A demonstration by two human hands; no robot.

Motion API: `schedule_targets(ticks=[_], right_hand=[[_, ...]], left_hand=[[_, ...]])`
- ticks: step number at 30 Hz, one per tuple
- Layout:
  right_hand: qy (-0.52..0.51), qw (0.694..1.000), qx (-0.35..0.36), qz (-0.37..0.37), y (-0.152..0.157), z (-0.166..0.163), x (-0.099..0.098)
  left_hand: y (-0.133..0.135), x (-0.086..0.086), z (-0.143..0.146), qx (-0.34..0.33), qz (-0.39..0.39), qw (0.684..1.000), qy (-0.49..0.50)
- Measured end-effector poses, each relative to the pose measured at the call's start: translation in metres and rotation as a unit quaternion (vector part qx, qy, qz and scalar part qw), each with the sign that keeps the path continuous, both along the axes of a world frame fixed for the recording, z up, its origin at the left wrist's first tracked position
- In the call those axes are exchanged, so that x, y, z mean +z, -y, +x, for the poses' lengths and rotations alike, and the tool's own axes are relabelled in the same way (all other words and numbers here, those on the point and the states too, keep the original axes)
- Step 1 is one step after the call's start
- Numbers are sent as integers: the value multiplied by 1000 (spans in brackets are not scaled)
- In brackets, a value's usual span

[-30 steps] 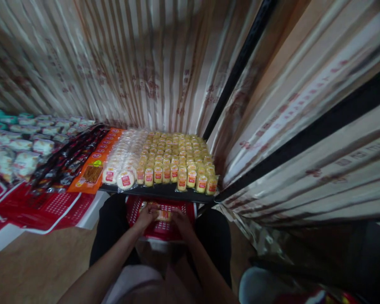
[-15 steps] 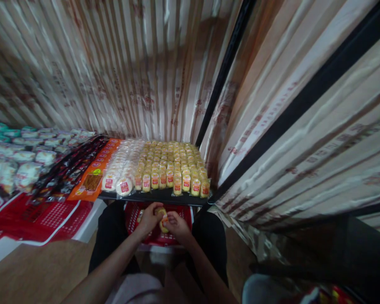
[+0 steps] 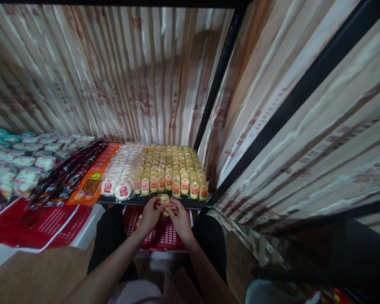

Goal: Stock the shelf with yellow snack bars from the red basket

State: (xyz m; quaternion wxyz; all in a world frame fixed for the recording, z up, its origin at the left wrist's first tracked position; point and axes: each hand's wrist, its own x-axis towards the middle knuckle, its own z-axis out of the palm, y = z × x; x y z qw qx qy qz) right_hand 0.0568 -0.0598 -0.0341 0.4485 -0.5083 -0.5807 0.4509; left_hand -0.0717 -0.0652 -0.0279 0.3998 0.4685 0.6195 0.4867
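Between my left hand (image 3: 152, 213) and my right hand (image 3: 180, 217) is a small yellow wrapped cake (image 3: 164, 199), with the fingers of both closed on it. The hands partly cover it. They are at the front edge of the black shelf (image 3: 190, 204), above a red perforated basket (image 3: 164, 236) on my lap. Just behind stand rows of similar yellow wrapped cakes (image 3: 174, 169) with red labels. Left of those lie rows of round white wrapped biscuits (image 3: 123, 190). In the basket, beside my left hand, a small wrapped piece is partly visible.
Left along the shelf are an orange snack packet (image 3: 93, 181), dark packets (image 3: 69, 169) and white wrapped packs (image 3: 27, 179). Red printed bags (image 3: 41, 223) hang over the front edge. A black post (image 3: 215, 84) and plastic-covered, striped sheeting (image 3: 145, 76) stand behind.
Both hands have moved up and forward with the yellow cake, from over the basket to the shelf's front edge. The camera view has tilted up slightly.
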Motion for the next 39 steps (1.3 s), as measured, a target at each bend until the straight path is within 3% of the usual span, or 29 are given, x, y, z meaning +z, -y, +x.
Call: schedule_targets(ticks=[6, 11, 18, 25, 39], right_hand=[[80, 990, -61, 101, -3, 3, 8], [128, 978, -66, 149, -8, 6, 5], [135, 978, -70, 146, -17, 10, -5], [151, 975, -61, 152, -21, 12, -13], [177, 971, -95, 130, -24, 11, -22]], left_hand=[[-25, 7, 2, 48, 4, 994, -98], [-39, 14, 6, 43, 18, 984, -173], [-52, 19, 13, 51, 0, 973, -225], [-59, 12, 12, 50, 3, 968, -244], [-59, 10, 14, 30, 83, 955, -285]])
